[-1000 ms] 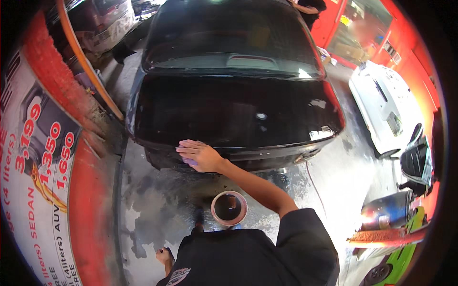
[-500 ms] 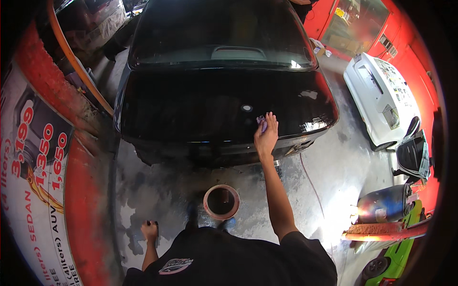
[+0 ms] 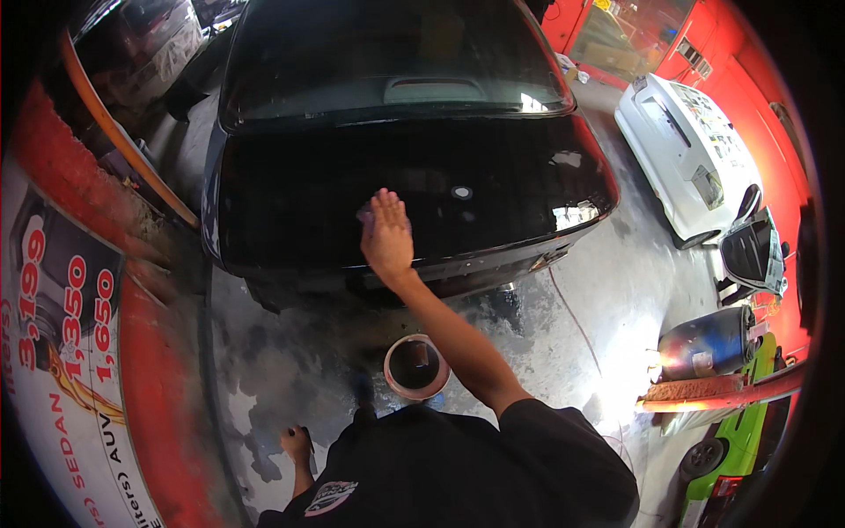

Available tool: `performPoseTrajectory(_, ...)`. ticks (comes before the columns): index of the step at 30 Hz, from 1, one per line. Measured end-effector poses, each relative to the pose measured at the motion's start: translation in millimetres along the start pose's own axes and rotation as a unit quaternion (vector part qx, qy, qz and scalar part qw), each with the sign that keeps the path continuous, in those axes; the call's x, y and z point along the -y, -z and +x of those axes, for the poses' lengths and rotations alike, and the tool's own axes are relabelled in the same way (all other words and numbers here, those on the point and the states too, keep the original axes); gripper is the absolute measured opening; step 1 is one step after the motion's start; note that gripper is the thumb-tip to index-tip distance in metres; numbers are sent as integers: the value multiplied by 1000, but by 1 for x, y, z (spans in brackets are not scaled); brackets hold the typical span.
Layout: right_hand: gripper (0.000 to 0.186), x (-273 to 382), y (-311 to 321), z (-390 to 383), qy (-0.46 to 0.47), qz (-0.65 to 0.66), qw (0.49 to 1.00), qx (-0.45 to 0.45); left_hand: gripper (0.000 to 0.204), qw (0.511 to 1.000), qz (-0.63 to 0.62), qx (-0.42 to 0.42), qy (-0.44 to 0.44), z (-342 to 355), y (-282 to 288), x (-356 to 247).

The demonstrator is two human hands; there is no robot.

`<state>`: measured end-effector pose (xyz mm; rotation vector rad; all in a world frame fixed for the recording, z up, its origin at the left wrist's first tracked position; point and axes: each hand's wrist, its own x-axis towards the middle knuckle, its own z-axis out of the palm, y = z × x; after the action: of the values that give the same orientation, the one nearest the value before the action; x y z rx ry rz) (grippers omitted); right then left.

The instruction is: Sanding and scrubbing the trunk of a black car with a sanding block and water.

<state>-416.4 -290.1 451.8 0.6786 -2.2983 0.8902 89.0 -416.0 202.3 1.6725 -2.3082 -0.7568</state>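
Observation:
My right hand [image 3: 388, 236] lies on the black car's trunk lid [image 3: 317, 189], fingers stretched forward. Under it is a crumpled purple cloth [image 3: 364, 214], of which only an edge shows beside the fingers. Low on my left side, away from the car, my left hand [image 3: 297, 442] is closed around a small dark object [image 3: 308, 435]. Too little of that object shows to tell its kind. A round pinkish bucket [image 3: 389, 374] with dark contents stands on the floor between me and the bumper.
A white car body part [image 3: 691, 154] stands by the red wall at the right, with a blue drum [image 3: 707, 345] nearer. A green vehicle [image 3: 729, 462] is at the lower right. Along the left runs a printed banner [image 3: 79, 440]. A thin hose or cable [image 3: 576, 321] crosses the floor.
My right hand has slid leftward across the trunk lid with the purple cloth. My left hand stays low at my side, still closed. The whole view has shifted slightly.

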Motion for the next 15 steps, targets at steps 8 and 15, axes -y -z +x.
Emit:
performPoseTrajectory(8,49,102,-68,-7,66,41,994,76,31,995,-16,-47,89,-20,9,33)
performPoseTrajectory(15,52,208,-146,-27,163,91,972,141,35,982,-39,-154,104,-30,16,58)
